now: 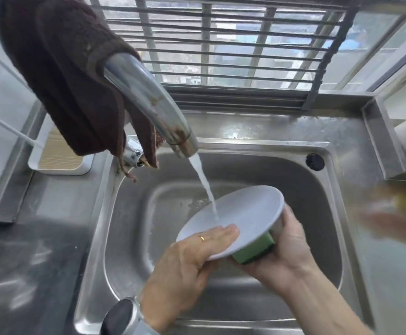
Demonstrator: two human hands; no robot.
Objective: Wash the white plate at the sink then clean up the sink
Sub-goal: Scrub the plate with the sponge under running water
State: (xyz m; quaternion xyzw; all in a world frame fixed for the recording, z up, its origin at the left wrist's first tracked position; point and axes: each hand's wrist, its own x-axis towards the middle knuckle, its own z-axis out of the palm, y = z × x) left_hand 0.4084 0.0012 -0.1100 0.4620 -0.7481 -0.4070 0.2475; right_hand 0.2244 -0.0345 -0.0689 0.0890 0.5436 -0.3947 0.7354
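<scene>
Currently the round white plate point(243, 213) is held tilted by the left hand point(192, 259) at its near rim; beneath it, the right hand point(286, 247) grips a green sponge point(255, 250).

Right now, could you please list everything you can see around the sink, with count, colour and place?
plate: one, white, tilted over the sink under the water stream
sponge: one, green, under the plate's right side
tap: one, silver, upper left, running
cloth: one, brown, draped over the tap
sink: one, steel, centre
tray: one, white, left of the sink
window bars: several, grey, behind the sink
watch: one, dark, left wrist
left hand: holds the plate's near rim
right hand: holds the sponge against the plate's underside
</scene>
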